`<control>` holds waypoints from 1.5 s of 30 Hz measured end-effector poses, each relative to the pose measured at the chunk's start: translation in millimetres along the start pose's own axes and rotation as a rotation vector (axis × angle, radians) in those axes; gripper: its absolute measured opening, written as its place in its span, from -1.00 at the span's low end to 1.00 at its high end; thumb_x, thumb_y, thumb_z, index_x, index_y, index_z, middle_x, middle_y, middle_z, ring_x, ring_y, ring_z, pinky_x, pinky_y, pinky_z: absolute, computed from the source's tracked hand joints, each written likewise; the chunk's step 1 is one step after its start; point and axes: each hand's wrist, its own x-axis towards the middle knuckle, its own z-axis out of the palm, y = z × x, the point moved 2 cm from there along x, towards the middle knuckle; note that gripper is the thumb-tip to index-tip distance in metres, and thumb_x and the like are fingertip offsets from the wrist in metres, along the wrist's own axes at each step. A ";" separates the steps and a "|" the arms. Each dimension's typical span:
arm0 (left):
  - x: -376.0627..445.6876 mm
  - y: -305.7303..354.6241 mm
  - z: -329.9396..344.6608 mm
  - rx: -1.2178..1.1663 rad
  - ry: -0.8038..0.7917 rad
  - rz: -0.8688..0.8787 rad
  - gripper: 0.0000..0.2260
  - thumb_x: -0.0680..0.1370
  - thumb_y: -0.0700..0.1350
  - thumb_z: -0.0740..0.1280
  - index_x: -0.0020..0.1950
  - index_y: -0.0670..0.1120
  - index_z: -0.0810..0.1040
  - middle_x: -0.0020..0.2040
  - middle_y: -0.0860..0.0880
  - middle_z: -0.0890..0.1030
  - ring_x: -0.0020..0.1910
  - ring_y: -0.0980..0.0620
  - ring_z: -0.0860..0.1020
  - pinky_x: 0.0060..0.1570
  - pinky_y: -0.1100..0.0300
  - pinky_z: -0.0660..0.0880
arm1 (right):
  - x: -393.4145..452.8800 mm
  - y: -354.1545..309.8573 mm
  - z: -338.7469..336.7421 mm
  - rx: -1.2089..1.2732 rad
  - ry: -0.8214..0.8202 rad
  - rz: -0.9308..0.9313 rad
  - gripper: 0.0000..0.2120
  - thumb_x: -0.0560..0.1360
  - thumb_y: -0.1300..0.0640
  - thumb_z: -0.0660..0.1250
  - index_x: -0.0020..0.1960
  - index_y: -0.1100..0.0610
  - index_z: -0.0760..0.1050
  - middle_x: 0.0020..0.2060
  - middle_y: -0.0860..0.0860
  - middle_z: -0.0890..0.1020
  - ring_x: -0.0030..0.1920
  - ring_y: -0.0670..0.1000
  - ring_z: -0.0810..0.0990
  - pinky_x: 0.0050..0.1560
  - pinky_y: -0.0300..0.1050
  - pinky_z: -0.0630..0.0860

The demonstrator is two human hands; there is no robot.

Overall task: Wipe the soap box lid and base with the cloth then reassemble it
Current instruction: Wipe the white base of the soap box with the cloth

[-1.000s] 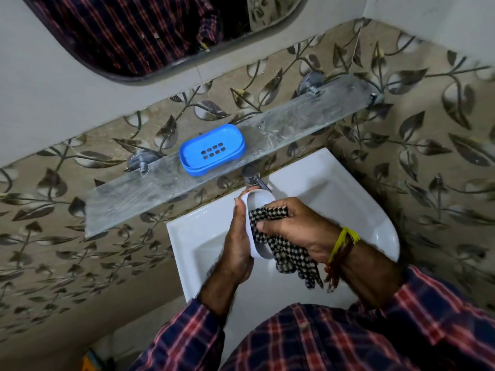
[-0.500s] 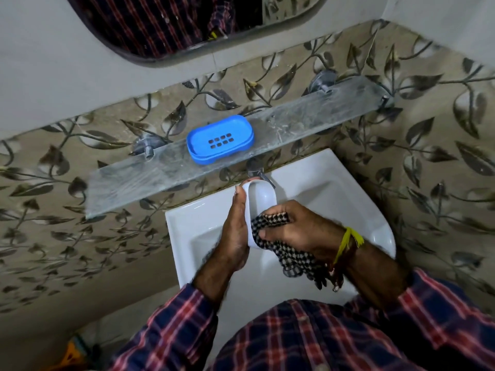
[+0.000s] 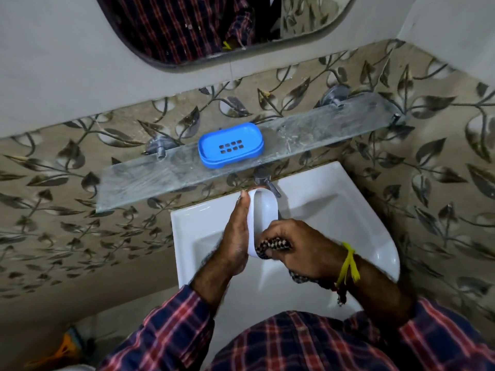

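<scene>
Shelf (image 3: 308, 135) carries blue base (image 3: 230, 145), nothing inside; over sink (image 3: 348, 210) our left hand (image 3: 237, 236) grips white lid (image 3: 261, 212), right hand (image 3: 302, 247) presses cloth (image 3: 273, 246) inside.

Tight room over the sink (image 3: 369, 236)

The tap (image 3: 265, 180) and glass shelf (image 3: 321, 132) crowd you ahead; right of your hands the basin lies open.

The single head-worn wide-angle camera is looking steeply down from close above the person's chest, facing the tiled wall (image 3: 401, 162), taking in the white sink (image 3: 334, 199) below, the glass shelf (image 3: 321, 129) across the middle and the mirror (image 3: 214, 28) along the top edge.
</scene>
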 end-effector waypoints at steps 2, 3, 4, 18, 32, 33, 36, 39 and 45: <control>0.5 1.6 -0.1 0.023 0.024 -0.003 -0.50 0.63 0.28 0.09 0.33 0.01 0.59 0.16 -0.14 0.69 0.09 -0.09 0.66 -0.02 0.07 0.60 | -0.7 0.0 1.2 -0.019 0.052 0.003 -0.78 0.43 0.32 0.35 -0.08 0.04 0.64 -0.13 -0.10 0.61 -0.13 0.07 0.64 -0.09 0.09 0.61; 1.0 3.3 -0.8 0.036 0.032 0.001 -0.48 0.62 0.29 0.10 0.33 0.00 0.59 0.17 -0.15 0.69 0.10 -0.10 0.65 0.00 0.06 0.58 | -1.5 -2.2 1.9 -0.023 0.064 -0.018 -0.78 0.43 0.33 0.35 -0.08 0.04 0.64 -0.12 -0.08 0.61 -0.13 0.05 0.63 -0.10 0.08 0.61; 0.8 4.6 -1.8 0.040 0.035 0.002 -0.47 0.59 0.31 0.12 0.32 0.00 0.59 0.17 -0.15 0.69 0.10 -0.11 0.65 0.00 0.06 0.58 | -2.7 -4.3 1.8 -0.035 0.060 -0.041 -0.77 0.43 0.33 0.35 -0.06 0.03 0.64 -0.11 -0.07 0.61 -0.13 -0.01 0.62 -0.11 0.02 0.60; -3.6 15.1 -5.0 0.102 0.090 0.031 -0.54 0.65 0.20 0.15 0.32 -0.07 0.59 0.20 -0.14 0.69 0.21 -0.14 0.63 0.18 0.01 0.59 | -6.1 -3.1 10.4 -0.411 0.099 -0.090 -0.61 0.42 0.30 0.29 0.11 -0.09 0.61 0.02 -0.09 0.56 0.10 0.07 0.51 -0.06 -0.11 0.47; -2.1 14.4 -11.9 0.070 0.115 0.012 -0.54 0.62 0.25 0.17 0.27 -0.04 0.62 0.17 -0.12 0.71 0.21 -0.15 0.65 0.17 -0.05 0.60 | 1.6 -9.9 14.3 -0.736 0.181 -0.108 -0.59 0.43 0.22 0.03 0.03 0.01 0.61 -0.01 0.06 0.55 0.05 0.18 0.51 -0.20 -0.01 0.48; -2.9 12.8 -9.4 0.080 0.113 0.018 -0.53 0.64 0.23 0.17 0.32 -0.06 0.59 0.23 -0.15 0.68 0.26 -0.18 0.61 0.28 -0.12 0.54 | 5.2 -9.4 12.6 -0.713 0.180 -0.061 -0.66 0.46 0.22 0.10 0.07 0.02 0.58 0.05 0.07 0.52 0.11 0.18 0.47 -0.10 0.03 0.50; -4.9 10.4 -9.5 0.057 0.096 0.021 -0.51 0.66 0.20 0.15 0.36 -0.11 0.56 0.28 -0.21 0.64 0.32 -0.23 0.57 0.40 -0.25 0.41 | 7.9 -5.9 16.6 -0.743 0.109 -0.054 -0.71 0.51 0.21 0.16 0.16 0.04 0.53 0.16 0.07 0.45 0.21 0.17 0.38 0.03 0.06 0.50; -4.6 8.1 -13.1 0.044 0.063 0.044 -0.54 0.65 0.21 0.16 0.31 -0.05 0.61 0.23 -0.15 0.68 0.25 -0.16 0.62 0.31 -0.16 0.51 | 3.0 -5.9 16.6 -0.751 0.134 -0.044 -0.70 0.50 0.21 0.17 0.16 0.04 0.54 0.20 0.07 0.46 0.22 0.18 0.39 -0.02 0.03 0.51; -11.1 2.5 -2.8 0.102 -0.018 0.062 -0.53 0.66 0.18 0.13 0.29 -0.12 0.62 0.13 -0.16 0.71 0.11 -0.11 0.68 0.04 0.09 0.60 | 10.8 -4.4 9.0 -0.791 0.144 0.051 -0.72 0.53 0.15 0.20 0.23 0.03 0.47 0.40 0.11 0.30 0.27 0.18 0.36 0.10 0.05 0.51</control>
